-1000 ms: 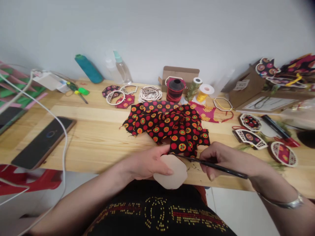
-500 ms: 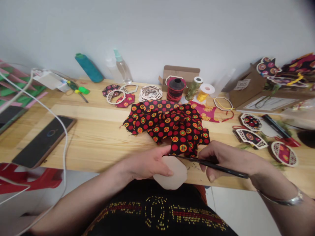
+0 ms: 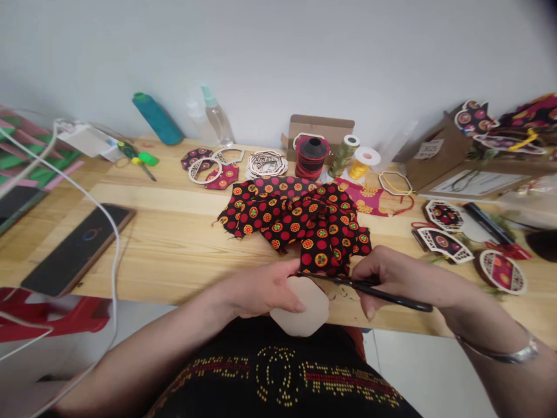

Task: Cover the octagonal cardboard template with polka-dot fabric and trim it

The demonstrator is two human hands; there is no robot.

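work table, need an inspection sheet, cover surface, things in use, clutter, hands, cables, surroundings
surface: pale wooden tabletop, small dark bits near the scissors
things: black patterned fabric bunched up; pale flat piece at the table's front edge
clutter: phone, teal thread cone, spray bottle, black marker
left hand: grips the pale flat piece
right hand: holds black scissors
cables: white cable crosses the phone
surroundings: plain wall behind, cardboard box at right

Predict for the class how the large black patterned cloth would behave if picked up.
The patterned cloth would probably droop, as it lies in soft folds. It looks thin, so likely light for its spread. Its frayed left edge might shed threads.
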